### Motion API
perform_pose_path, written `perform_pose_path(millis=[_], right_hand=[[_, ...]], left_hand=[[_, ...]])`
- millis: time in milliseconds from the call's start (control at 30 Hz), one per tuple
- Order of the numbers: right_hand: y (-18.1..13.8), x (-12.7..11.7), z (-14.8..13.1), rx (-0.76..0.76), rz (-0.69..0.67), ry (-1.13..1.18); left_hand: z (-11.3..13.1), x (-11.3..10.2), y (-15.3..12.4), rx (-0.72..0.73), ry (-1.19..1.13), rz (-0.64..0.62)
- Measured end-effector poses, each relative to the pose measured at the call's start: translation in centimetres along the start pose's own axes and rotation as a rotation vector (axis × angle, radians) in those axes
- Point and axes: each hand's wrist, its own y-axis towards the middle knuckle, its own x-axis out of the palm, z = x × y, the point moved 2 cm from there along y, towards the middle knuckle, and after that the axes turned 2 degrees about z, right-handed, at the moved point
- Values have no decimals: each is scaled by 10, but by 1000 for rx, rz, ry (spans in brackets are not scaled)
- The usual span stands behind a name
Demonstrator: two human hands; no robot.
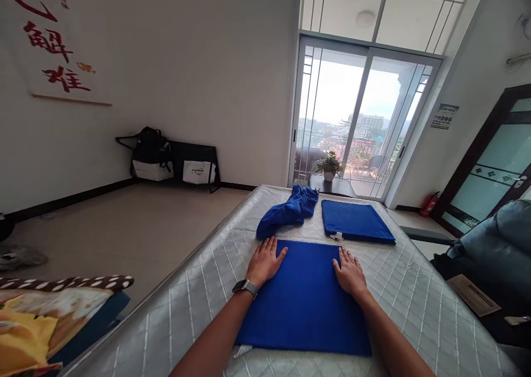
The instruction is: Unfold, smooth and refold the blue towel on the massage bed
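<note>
Flat cloth (pixel 309 302), bunched cloth (pixel 290 210) just beyond

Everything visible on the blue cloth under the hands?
The cloth is plain blue, fabric by its look, roughly rectangular. It lies flat and smooth on the quilted mattress. A small whitish tab shows at its near left corner. The left hand rests at its far left corner, the right hand at its far right. Number of layers: can't tell.
</note>
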Motion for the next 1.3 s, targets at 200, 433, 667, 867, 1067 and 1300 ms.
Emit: perform_pose_path(millis=[200, 433, 667, 867, 1067, 1300], right_hand=[[-2, -8, -2, -3, -44, -3], [-17, -19, 1, -6, -35, -35], [-40, 0, 7, -9, -25, -36], [-42, -4, 4, -6, -12, 7], [-44, -6, 4, 1, -19, 67], [-45, -6, 6, -5, 5, 142]], left_hand=[[3, -6, -2, 5, -15, 5], [3, -7, -3, -3, -42, 10], [3, -7, -3, -7, -41, 1], [0, 0, 1, -12, 18, 7], [13, -10, -3, 37, 97, 83], [111, -15, -30, 276, 36, 78]])
